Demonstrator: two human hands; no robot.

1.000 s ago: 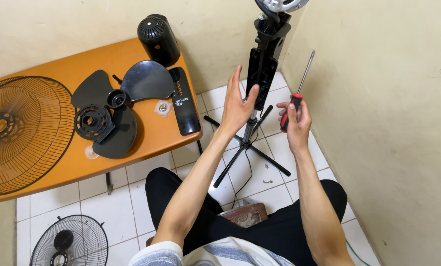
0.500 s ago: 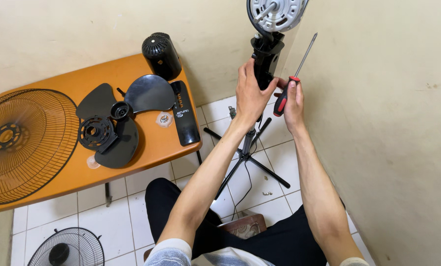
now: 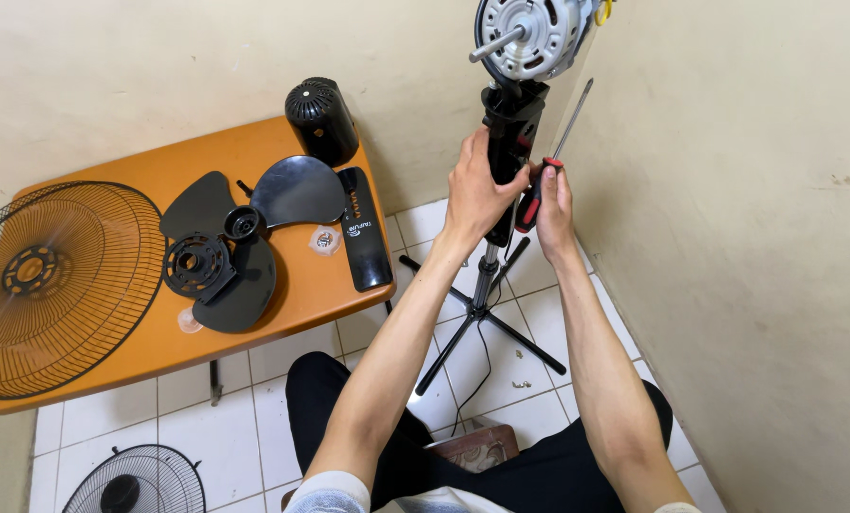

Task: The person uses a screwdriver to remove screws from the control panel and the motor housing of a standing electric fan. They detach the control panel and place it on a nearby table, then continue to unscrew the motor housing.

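The left hand [image 3: 474,190] wraps its grip tight around the black plastic neck of the standing fan [image 3: 510,133], holding it steady. The bare silver round motor [image 3: 531,33] sits just above that grip. The right hand [image 3: 552,204], beside it, is closed on a red-and-black-handled screwdriver [image 3: 550,161], tip pointing up and kept ready. The black fan blade [image 3: 244,242] rests on the orange desk [image 3: 282,313], well left.
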